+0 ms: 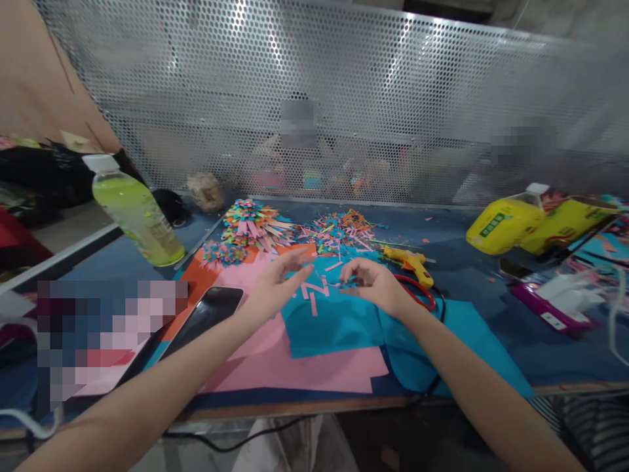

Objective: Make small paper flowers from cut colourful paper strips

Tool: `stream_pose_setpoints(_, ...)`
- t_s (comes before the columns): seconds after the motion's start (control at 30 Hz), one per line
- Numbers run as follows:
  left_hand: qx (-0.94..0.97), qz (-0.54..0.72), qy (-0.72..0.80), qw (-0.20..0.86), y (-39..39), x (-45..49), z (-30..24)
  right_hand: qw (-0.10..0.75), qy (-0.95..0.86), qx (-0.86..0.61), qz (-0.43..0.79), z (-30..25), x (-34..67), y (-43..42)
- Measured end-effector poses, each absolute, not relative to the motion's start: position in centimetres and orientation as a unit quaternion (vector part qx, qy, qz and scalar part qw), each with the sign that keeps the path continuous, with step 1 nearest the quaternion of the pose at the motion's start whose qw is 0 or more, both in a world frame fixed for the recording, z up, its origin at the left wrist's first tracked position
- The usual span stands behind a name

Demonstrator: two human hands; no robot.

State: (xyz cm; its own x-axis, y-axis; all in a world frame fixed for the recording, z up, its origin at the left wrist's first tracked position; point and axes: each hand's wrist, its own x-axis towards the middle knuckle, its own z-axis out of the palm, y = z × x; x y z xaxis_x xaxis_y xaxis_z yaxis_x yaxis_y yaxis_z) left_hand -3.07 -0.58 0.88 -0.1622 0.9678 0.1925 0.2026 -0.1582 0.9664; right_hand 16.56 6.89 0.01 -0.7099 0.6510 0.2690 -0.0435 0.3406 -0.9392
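Observation:
My left hand (pixel 278 283) hovers over the pink paper sheet (pixel 299 367) with its fingers stretched out and apart, holding nothing. My right hand (pixel 372 283) is just to its right, fingers pinched on a small blue paper piece (pixel 350 283) above the blue paper sheet (pixel 339 321). Short pink strips (pixel 317 290) lie on the blue sheet between the hands. A pile of coloured paper strips (pixel 258 226) and scraps (pixel 339 231) lies beyond the hands.
A black phone (pixel 204 318) lies left of my left arm. A green drink bottle (pixel 135 213) stands at the left. A yellow glue gun (pixel 410 262) and red-handled scissors (pixel 417 295) lie right of my right hand. Yellow bottles (pixel 511 226) lie far right. A perforated metal screen (pixel 344 98) closes the back.

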Motion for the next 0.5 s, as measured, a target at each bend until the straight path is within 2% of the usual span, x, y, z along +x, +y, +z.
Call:
stream_pose_setpoints(0.13,0.482,0.512,0.569,0.426,-0.4,-3.2,1.0,0.322,-0.807,-0.158,0.469,0.5,16.8,6.6)
stream_pose_setpoints(0.3,0.477,0.445,0.498,0.571,-1.0,-2.4,0.9,0.285,-0.844,-0.133,0.435,1.0,16.8,5.9)
stream_pose_setpoints(0.5,0.545,0.408,0.482,0.551,-1.2,-2.1,1.0,0.255,-0.858,-0.143,0.423,1.2,16.8,5.6)
